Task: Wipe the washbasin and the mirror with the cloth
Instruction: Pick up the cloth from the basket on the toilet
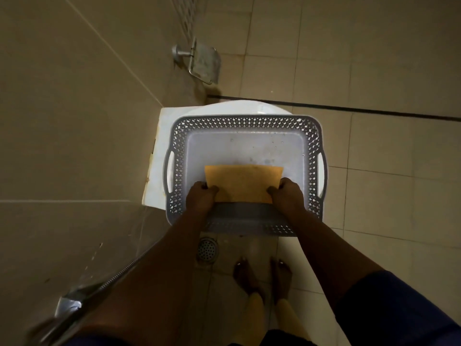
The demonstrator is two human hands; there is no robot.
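A flat orange cloth [243, 182] is stretched over the near part of a grey perforated plastic basket [245, 126]. My left hand [200, 196] pinches the cloth's left edge and my right hand [287, 193] pinches its right edge, both over the basket's near wall. The basket stands on a white ceramic fixture [157, 156] against the tiled wall. Neither washbasin nor mirror is in view.
A metal paper holder [203, 62] sticks out from the wall above the fixture. A round floor drain [207, 249] lies by my bare feet [262, 275]. A metal hose [117, 275] and its fitting run along the wall at lower left. Tiled floor spreads to the right.
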